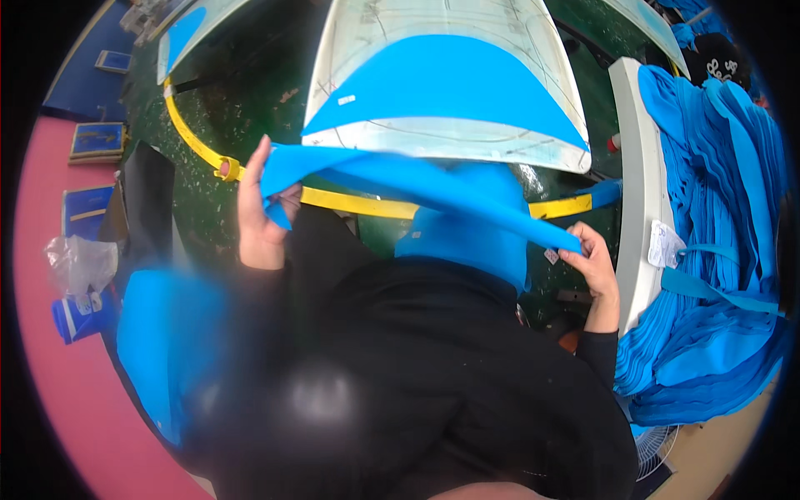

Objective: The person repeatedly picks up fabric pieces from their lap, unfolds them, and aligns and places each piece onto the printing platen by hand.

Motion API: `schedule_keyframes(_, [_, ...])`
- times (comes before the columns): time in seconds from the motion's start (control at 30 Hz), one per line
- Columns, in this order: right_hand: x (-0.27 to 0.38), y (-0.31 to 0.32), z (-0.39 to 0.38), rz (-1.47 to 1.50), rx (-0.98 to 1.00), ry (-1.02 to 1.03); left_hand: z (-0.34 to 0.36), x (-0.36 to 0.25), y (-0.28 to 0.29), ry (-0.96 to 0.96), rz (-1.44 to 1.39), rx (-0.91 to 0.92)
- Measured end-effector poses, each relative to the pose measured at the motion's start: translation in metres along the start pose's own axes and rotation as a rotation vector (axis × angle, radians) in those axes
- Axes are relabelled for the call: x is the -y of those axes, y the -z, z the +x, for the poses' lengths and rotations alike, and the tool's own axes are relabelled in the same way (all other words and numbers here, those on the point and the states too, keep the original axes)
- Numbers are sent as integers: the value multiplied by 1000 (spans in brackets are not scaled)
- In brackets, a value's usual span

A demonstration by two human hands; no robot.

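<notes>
The head camera, a fisheye worn on the person's head, looks from above the fingers of the left hand (262, 223) and right hand (596, 267). It faces steeply down, tilting forward past them. Range to the fingers is close; the black garment (450, 350) fills the field below them, while the white tabletop (358, 46) lies beyond. Coverage is wide, extending well outside both hands' fingers, with curvature increasing toward the dark round rim
</notes>
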State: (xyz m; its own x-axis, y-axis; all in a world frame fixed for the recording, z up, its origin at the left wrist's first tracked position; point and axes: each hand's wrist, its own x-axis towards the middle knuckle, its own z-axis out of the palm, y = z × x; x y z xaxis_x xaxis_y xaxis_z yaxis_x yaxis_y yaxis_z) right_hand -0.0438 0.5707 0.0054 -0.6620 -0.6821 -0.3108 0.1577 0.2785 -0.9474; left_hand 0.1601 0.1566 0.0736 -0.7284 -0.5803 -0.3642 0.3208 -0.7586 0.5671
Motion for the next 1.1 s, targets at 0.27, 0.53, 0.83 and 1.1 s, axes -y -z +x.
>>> schedule_keyframes(0.27, [12, -1, 13, 346, 129, -3, 9, -35, 8, -139, 227, 131])
schedule_keyframes(0.53, [25, -10, 47, -356, -270, 378, -6, -41, -4, -828, 804, -122])
schedule_keyframes(0.83, [81, 18, 83, -85, -536, 512, 19, -68, -41, -794, 1097, 374])
schedule_keyframes(1.1, [105, 101, 139, 435, -182, 552, 106, -55, -75, -314, 922, 332])
